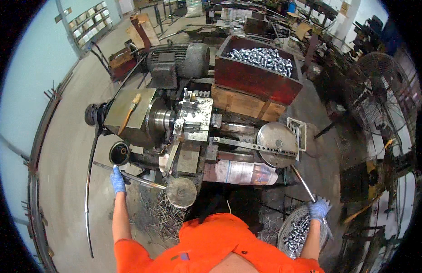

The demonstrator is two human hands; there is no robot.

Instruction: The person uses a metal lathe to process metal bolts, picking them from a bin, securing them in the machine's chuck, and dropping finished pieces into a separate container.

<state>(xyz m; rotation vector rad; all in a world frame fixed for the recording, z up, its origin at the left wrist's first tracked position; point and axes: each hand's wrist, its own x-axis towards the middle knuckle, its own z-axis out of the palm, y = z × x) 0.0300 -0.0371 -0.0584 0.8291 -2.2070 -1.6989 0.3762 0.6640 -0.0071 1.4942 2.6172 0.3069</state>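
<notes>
My left hand, in a blue glove, is at a long metal lever. Its fingers close over the bar, just below a dark round cup with ring-shaped parts inside. That lever runs to a round metal disc on the front of a lathe. The gloved right hand grips another shiny lever, which slants down from a large round plate. Between them stand the lathe's chuck and the silvery tool post block.
A red bin of small shiny metal parts rests on a wooden crate behind the lathe. A brush lies on the headstock cover. Metal parts fill a round basket below my right hand. Shavings litter the floor; a fan stands right.
</notes>
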